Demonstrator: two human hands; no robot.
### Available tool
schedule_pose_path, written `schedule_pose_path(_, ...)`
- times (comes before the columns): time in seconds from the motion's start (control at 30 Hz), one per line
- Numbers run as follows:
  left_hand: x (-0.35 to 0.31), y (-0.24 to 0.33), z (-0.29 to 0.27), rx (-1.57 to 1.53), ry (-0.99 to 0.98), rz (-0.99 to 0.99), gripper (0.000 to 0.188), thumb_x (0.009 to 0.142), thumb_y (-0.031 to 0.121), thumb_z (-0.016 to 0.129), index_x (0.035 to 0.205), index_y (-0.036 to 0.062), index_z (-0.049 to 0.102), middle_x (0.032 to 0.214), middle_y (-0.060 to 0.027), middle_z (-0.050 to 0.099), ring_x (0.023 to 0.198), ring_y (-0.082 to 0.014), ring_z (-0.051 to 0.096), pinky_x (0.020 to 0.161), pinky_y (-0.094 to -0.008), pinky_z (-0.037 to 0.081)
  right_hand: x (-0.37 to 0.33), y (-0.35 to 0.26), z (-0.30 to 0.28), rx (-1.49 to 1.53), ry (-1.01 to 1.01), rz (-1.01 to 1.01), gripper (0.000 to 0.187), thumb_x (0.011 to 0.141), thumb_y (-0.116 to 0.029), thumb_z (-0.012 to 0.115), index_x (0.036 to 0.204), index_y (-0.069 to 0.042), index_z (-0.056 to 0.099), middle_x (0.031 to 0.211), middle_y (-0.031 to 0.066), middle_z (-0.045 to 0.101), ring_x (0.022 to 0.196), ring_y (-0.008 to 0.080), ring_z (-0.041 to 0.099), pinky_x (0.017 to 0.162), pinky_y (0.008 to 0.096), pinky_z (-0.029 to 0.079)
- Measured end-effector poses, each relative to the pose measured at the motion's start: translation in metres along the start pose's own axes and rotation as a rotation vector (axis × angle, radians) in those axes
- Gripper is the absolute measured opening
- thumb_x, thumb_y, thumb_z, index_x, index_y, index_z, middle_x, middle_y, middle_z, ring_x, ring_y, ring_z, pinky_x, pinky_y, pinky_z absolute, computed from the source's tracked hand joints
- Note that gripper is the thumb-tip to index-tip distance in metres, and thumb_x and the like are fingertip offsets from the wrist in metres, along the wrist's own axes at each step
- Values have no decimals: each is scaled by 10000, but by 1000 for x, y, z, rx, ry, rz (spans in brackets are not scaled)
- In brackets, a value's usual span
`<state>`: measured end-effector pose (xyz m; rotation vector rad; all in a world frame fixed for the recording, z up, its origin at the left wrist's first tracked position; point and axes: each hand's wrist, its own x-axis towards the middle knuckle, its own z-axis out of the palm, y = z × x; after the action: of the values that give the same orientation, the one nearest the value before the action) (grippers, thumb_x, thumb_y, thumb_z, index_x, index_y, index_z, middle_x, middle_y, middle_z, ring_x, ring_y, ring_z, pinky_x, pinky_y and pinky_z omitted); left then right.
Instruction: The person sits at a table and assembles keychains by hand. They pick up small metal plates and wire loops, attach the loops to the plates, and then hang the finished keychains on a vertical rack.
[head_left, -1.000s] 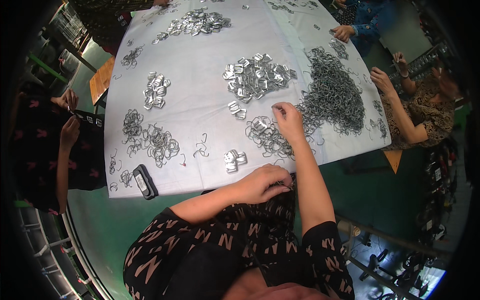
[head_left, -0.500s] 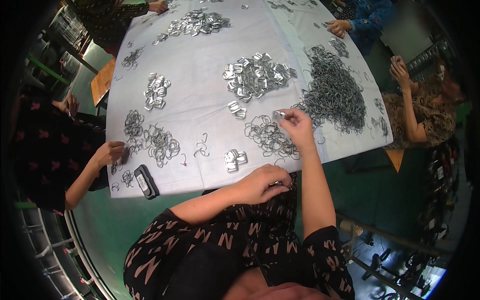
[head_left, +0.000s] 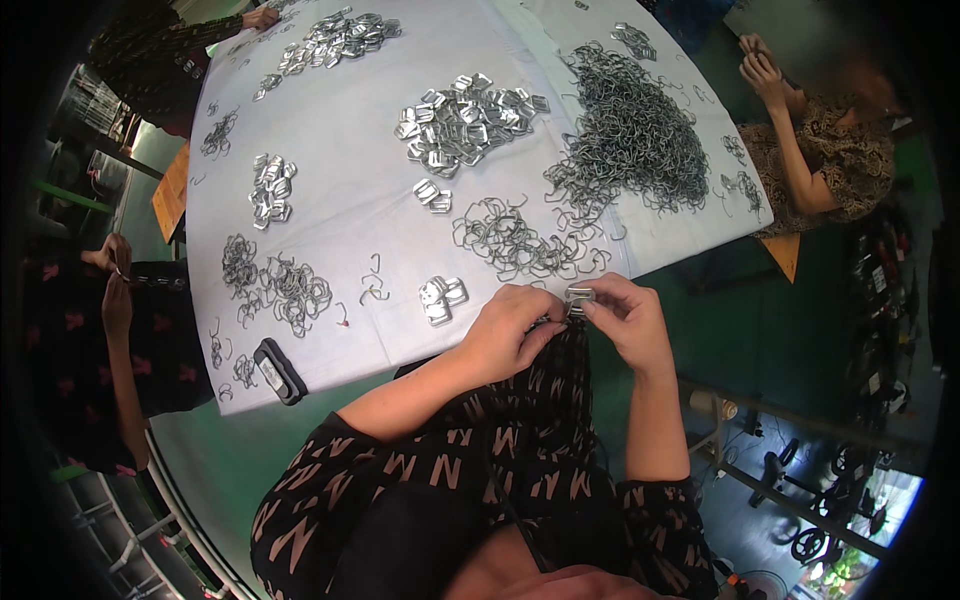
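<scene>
Between the thumb and fingers of my right hand (head_left: 634, 318) is a flat silver metal buckle (head_left: 579, 296), held just off the table's near edge. My left hand (head_left: 512, 330) is closed right beside it, fingertips almost at the buckle. Something small and metallic shows at its fingertips, too hidden to name. Beyond my hands lies a loose pile of bent wire hooks (head_left: 515, 240). A few buckles (head_left: 440, 298) lie near my left hand, and a couple more (head_left: 432, 195) sit farther off.
On the white-covered table (head_left: 340, 180) are a heap of buckles (head_left: 465, 125) and a large heap of wire hooks (head_left: 640, 135). A black block-shaped object (head_left: 280, 371) rests at the near left edge. Co-workers' hands (head_left: 117, 260) are busy around the table.
My right hand has come back from above the hook pile to my left hand, bringing the buckle. The view has shifted, and the left co-worker's hand has left the table.
</scene>
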<state>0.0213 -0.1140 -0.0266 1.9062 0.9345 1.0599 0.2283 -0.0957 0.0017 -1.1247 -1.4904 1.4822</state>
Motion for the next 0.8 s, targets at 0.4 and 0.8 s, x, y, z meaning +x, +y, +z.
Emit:
schedule_pose_path(0.4, -3, -3, 9, 24, -4, -117, 160, 799, 26, 697, 917, 27, 589, 851, -126, 639, 811, -323, 606, 745, -366, 475, -14, 7, 19, -103, 146, -113, 169, 829, 34, 675, 986, 88, 645, 925, 71, 612, 774, 106, 617, 677, 233, 512)
schedule_pose_path(0.8, -4, -6, 17, -129, -48, -235, 127, 840, 35, 683, 930, -5, 602, 846, -123, 659, 779, -224, 642, 708, -321, 514, -21, 23, 24, -126, 283, -110, 168, 783, -3, 725, 917, 80, 664, 836, 92, 626, 743, 146, 618, 661, 257, 486)
